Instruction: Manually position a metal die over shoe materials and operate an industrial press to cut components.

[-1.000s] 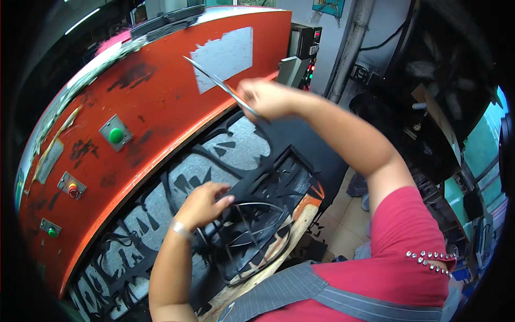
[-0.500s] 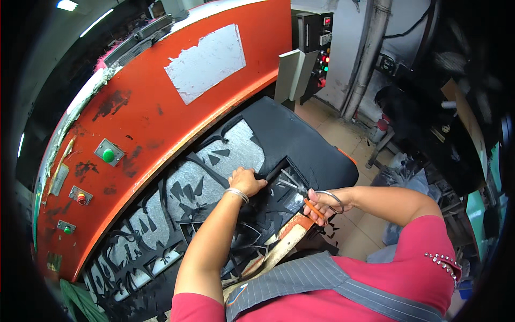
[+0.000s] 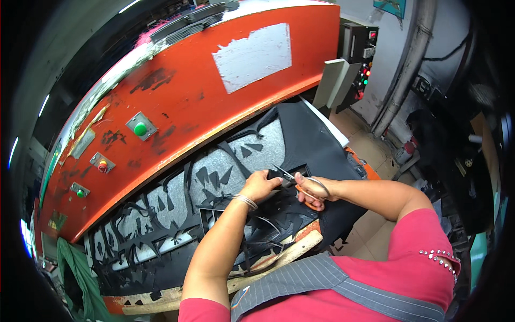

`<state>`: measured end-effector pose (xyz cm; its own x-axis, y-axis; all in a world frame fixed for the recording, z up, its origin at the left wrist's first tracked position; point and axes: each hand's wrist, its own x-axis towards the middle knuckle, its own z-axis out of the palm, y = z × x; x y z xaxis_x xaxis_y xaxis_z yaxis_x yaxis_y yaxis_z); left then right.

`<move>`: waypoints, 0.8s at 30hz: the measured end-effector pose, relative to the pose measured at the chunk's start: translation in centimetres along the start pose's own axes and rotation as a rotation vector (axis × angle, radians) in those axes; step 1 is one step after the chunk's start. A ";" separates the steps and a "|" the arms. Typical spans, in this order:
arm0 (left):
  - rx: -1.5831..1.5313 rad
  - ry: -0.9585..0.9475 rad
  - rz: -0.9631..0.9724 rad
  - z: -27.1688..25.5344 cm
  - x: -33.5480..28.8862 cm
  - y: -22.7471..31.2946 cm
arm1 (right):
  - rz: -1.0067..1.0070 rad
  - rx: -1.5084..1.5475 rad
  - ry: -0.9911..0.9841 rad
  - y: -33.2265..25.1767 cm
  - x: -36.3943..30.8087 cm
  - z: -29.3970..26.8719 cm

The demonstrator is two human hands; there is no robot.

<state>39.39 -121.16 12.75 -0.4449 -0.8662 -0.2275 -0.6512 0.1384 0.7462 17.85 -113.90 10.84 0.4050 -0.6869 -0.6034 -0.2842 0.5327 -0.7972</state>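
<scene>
My right hand (image 3: 312, 191) is closed around a pair of scissors (image 3: 311, 205) with orange handles. The metal blades point up and to the left, spread apart beside my left hand (image 3: 260, 185). My left hand presses down with its fingers bent on the black sheet material (image 3: 308, 134), seeming to pinch a dark edge; its fingertips are partly hidden. A black rectangular frame-like edge lies under the scissors. Cut black strips and small pointed scraps (image 3: 217, 178) are scattered over a grey metallic surface (image 3: 263, 150) to the left of my hands.
An orange machine body (image 3: 182, 96) with green and red buttons rises along the far side of the bed. A worn wooden edge (image 3: 289, 244) runs along the near side. A control box (image 3: 360, 59) with lit buttons stands at the far right, by a pipe (image 3: 407, 70).
My right hand has brought the scissors up and left, close to my left hand. The black sheet's right end no longer lies the same, uncovering a white edge. The whole view has shifted.
</scene>
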 end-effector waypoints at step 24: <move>-0.112 0.480 -0.101 -5.4 -30.7 -9.5 | -1.864 -0.510 1.056 -51.9 9.4 13.6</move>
<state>62.56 -98.51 15.98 -0.0325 -0.9994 -0.0082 -0.5949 0.0127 0.8037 48.21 -141.34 46.80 -0.0251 -0.1486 0.9886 -0.4545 -0.8791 -0.1437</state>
